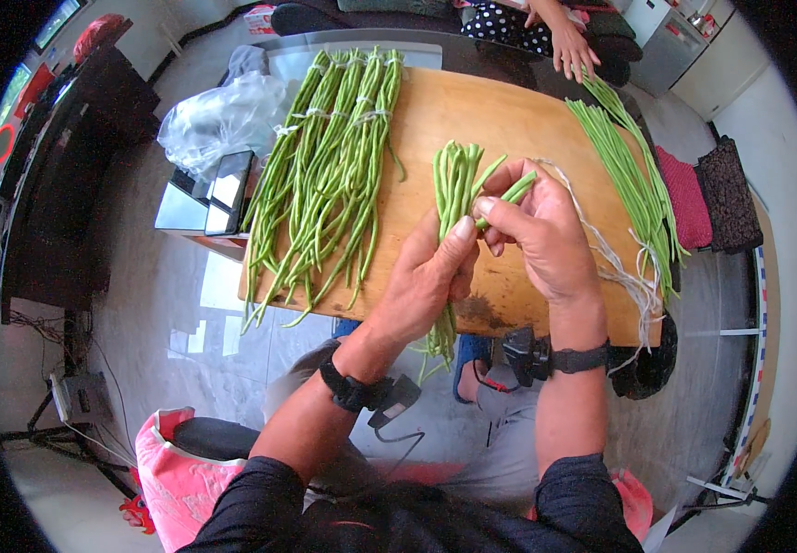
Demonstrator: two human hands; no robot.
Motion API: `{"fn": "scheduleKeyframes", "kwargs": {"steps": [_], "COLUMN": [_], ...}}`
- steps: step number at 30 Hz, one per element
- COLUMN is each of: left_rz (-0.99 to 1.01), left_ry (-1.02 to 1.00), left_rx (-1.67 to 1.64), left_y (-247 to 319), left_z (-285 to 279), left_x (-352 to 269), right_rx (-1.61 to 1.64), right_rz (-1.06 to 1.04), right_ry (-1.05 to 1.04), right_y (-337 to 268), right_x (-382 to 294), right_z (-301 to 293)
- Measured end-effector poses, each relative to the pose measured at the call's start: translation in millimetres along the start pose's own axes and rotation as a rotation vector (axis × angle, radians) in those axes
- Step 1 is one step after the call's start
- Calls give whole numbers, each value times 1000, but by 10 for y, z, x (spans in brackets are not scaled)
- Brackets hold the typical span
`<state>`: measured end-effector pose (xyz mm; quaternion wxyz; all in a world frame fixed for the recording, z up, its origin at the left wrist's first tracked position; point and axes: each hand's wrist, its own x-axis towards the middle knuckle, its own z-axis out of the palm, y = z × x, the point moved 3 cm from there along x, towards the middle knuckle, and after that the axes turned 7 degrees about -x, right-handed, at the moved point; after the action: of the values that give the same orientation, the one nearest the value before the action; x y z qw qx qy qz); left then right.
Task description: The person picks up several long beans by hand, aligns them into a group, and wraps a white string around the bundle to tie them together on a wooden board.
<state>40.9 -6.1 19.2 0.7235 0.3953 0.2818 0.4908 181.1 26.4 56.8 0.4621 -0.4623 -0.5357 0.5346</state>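
A bunch of green long beans [455, 186] stands in the grip of my left hand [433, 269], its cut ends up and its tails hanging past the wooden board's near edge. Close to its right, my right hand [533, 221] pinches a few bean ends [519, 188] between thumb and fingers. Several long bean bundles [343, 138], tied with white string, lie side by side on the left of the wooden board [454, 104]. Loose long beans [623, 173] lie along its right side. White strings [599, 242] trail between them and my right hand.
Another person's hand [573, 48] touches beans at the far right. A clear plastic bag [222, 121] and a dark-screened device [230, 190] sit left of the board. Below its right corner is a black object [647, 359]. A pink cloth [177, 477] covers a seat at lower left.
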Motion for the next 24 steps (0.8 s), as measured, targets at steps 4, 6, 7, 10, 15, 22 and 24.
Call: {"fn": "scheduleKeyframes", "kwargs": {"steps": [4, 6, 7, 10, 15, 22, 24], "left_rz": [-5, -4, -3, 24, 35, -6, -24], "left_ry": [-8, -7, -7, -36, -16, -73, -50], "left_rx": [-35, -33, -32, -52, 2, -44, -83], "left_y": [6, 23, 33, -8, -6, 8, -15], "left_z": [8, 14, 22, 19, 35, 35, 6], "left_x": [-3, 0, 4, 30, -9, 2, -3], "right_rx": [110, 111, 112, 132, 78, 112, 196], "right_rz": [52, 55, 56, 50, 21, 5, 50], "right_ry": [-30, -41, -51, -14, 38, 71, 6], "right_y": [-15, -23, -30, -35, 8, -31, 43], "right_x": [-5, 2, 5, -23, -3, -10, 11], "right_z": [19, 18, 17, 46, 85, 94, 58]}}
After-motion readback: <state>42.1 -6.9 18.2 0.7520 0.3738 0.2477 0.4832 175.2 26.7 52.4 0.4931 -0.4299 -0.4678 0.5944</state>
